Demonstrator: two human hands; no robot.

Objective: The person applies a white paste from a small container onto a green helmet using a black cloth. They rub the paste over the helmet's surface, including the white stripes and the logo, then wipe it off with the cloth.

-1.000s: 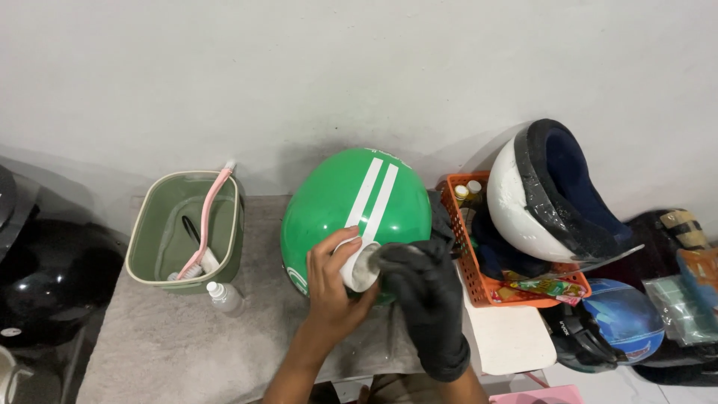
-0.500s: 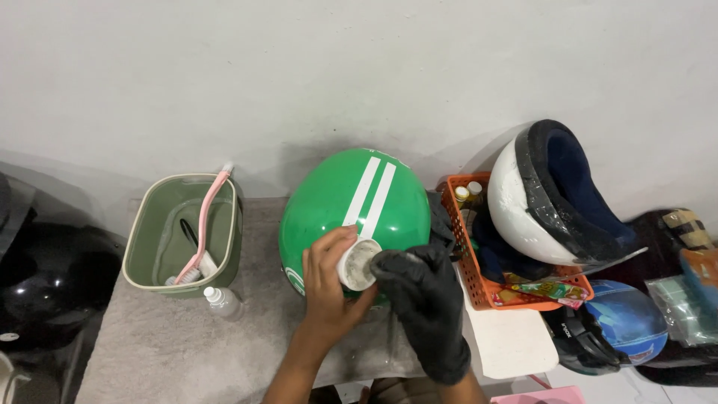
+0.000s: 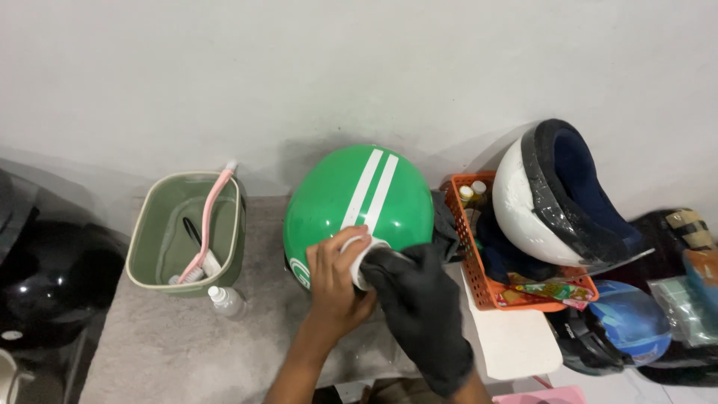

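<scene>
A green helmet (image 3: 351, 202) with two white stripes sits on the grey mat, in the middle. In front of it my bare left hand (image 3: 334, 288) grips a small white round container (image 3: 362, 258). My right hand (image 3: 419, 314), in a black glove, is closed over the container's right end, on what looks like its lid. Both hands sit just in front of the helmet's lower shell.
A green basin (image 3: 161, 254) with a pink brush (image 3: 206, 224) stands at the left, a small clear bottle (image 3: 224, 301) beside it. An orange basket (image 3: 486, 288) and a white helmet (image 3: 553, 198) are at the right. Dark helmets lie at both edges.
The hands stay together on the white container; the gloved right hand has shifted further over its end. The view has moved slightly.
</scene>
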